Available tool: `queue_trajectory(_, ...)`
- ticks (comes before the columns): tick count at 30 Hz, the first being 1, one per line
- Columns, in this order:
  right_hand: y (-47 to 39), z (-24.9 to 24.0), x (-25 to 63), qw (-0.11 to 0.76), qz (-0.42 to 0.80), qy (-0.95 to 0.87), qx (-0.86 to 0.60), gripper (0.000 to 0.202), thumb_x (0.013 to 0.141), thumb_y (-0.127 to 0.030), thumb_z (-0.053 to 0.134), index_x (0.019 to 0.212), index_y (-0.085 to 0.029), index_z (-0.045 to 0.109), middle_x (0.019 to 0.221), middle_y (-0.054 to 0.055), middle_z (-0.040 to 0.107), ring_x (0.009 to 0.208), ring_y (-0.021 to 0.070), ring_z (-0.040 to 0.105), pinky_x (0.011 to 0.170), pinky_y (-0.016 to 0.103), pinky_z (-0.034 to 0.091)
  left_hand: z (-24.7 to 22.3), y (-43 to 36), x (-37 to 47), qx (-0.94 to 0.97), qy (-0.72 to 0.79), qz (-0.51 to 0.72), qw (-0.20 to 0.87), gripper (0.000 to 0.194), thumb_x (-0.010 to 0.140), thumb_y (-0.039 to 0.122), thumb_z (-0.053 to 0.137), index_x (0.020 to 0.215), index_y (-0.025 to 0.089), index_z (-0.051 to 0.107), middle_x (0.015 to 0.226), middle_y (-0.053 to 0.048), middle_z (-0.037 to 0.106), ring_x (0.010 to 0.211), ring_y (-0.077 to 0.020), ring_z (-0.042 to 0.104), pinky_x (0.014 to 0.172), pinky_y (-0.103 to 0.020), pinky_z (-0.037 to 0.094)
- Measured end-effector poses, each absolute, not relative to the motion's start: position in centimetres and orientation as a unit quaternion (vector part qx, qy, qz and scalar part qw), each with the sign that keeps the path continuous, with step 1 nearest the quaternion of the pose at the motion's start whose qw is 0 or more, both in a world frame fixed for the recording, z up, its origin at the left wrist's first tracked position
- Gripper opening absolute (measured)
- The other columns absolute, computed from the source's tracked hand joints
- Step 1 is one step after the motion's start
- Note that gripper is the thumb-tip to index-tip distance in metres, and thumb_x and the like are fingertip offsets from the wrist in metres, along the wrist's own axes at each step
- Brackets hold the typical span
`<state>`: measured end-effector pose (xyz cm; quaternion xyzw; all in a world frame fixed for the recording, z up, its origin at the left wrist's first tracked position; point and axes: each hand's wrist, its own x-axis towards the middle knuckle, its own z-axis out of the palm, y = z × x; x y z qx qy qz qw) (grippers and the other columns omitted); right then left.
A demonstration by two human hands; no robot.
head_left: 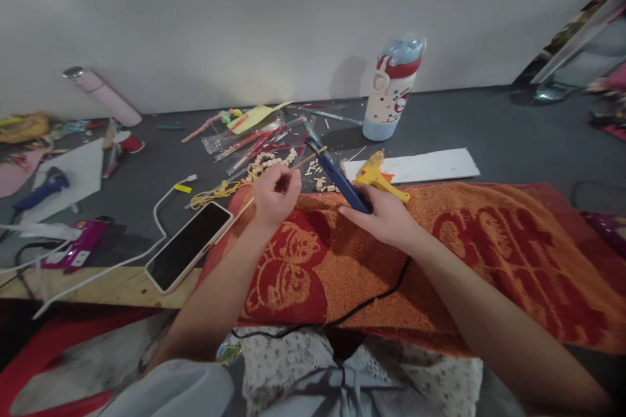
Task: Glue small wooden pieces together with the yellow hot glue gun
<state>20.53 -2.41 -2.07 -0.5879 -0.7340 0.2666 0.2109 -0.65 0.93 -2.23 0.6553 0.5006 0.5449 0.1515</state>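
My left hand (pixel 278 195) is closed around a thin wooden stick (pixel 309 159), left of centre. The stick's far end meets the tip of a long dark blue tool (pixel 340 182), seemingly at its jaws. My right hand (pixel 388 216) grips the lower end of that tool, and a black cord (pixel 374 300) runs over the towel below. Just beyond the right hand lies a yellow glue gun (pixel 375 177), partly over a white strip (pixel 435 166). Small cut stick pieces (pixel 320 184) are scattered on the dark table between the hands. Both hands are above an orange and red towel (pixel 372 254).
A cartoon bottle (pixel 394 94) stands at the back. To the left are a phone (pixel 190 246), yellow string (pixel 215 193), white cable (pixel 156 215), a purple power strip (pixel 81 244) and a leaning pink flask (pixel 105 96). Plastic packets (pixel 252 143) lie behind my left hand.
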Motion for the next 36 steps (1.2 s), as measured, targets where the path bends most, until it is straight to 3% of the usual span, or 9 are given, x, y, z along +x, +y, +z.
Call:
queue_trajectory(3,-2.6,-2.3,20.2,0.249,0.294,-0.722,-0.574,0.037,0.081,-0.055,0.054,0.084,-0.019,0.058,0.071,0.005,0.065,0.062,0.0188,0.058,0.058,0.030,0.041,-2.9,-0.2,1.4,0.650,0.512,0.471,0.305,0.032,0.081,0.045,0.062,0.065,0.018,0.056,0.058,0.001,0.055,0.055,-0.0106,0.047,0.055,-0.025,0.038)
queue_trajectory(5,-2.8,-2.5,19.9,0.264,0.313,-0.723,-0.556,0.035,0.081,-0.052,0.054,0.086,-0.018,0.060,0.073,0.005,0.067,0.063,0.0188,0.060,0.058,0.030,0.042,-3.5,-0.4,2.6,0.629,0.482,0.428,0.435,0.040,0.072,0.055,0.070,0.081,0.016,0.063,0.076,-0.004,0.068,0.071,-0.0153,0.060,0.066,-0.028,0.047)
queue_trajectory(9,-3.3,-2.9,19.4,0.268,0.325,-0.726,-0.543,0.045,0.081,-0.046,0.056,0.114,-0.015,0.061,0.095,0.012,0.074,0.085,0.0267,0.069,0.072,0.035,0.050,-4.2,-0.5,3.6,0.576,0.392,0.409,0.589,0.060,0.059,0.063,0.078,0.094,0.016,0.063,0.097,-0.010,0.073,0.093,-0.0219,0.067,0.084,-0.034,0.052)
queue_trajectory(13,-3.5,-3.3,19.3,0.269,0.281,-0.738,-0.552,0.050,0.081,-0.044,0.057,0.120,-0.014,0.060,0.103,0.015,0.075,0.094,0.0315,0.071,0.079,0.039,0.053,-4.3,-0.8,3.5,0.549,0.373,0.427,0.615,0.060,0.058,0.057,0.082,0.098,0.017,0.062,0.101,-0.009,0.072,0.097,-0.0218,0.067,0.089,-0.035,0.052)
queue_trajectory(18,-3.7,-3.4,19.3,0.305,0.273,-0.750,-0.521,0.059,0.081,-0.041,0.055,0.132,-0.013,0.052,0.121,0.015,0.070,0.108,0.0310,0.068,0.089,0.042,0.053,-4.4,-1.2,3.5,0.540,0.374,0.434,0.617,0.066,0.054,0.057,0.084,0.100,0.018,0.058,0.100,-0.008,0.071,0.091,-0.0200,0.068,0.084,-0.034,0.054)
queue_trajectory(36,-4.4,-3.0,19.0,0.289,0.260,-0.750,-0.535,0.056,0.076,-0.042,0.053,0.123,-0.012,0.059,0.111,0.015,0.074,0.098,0.0326,0.072,0.082,0.041,0.055,-4.2,-2.5,4.0,0.535,0.405,0.452,0.588,0.072,0.053,0.064,0.081,0.102,0.019,0.054,0.097,-0.009,0.070,0.082,-0.0185,0.068,0.075,-0.031,0.056)
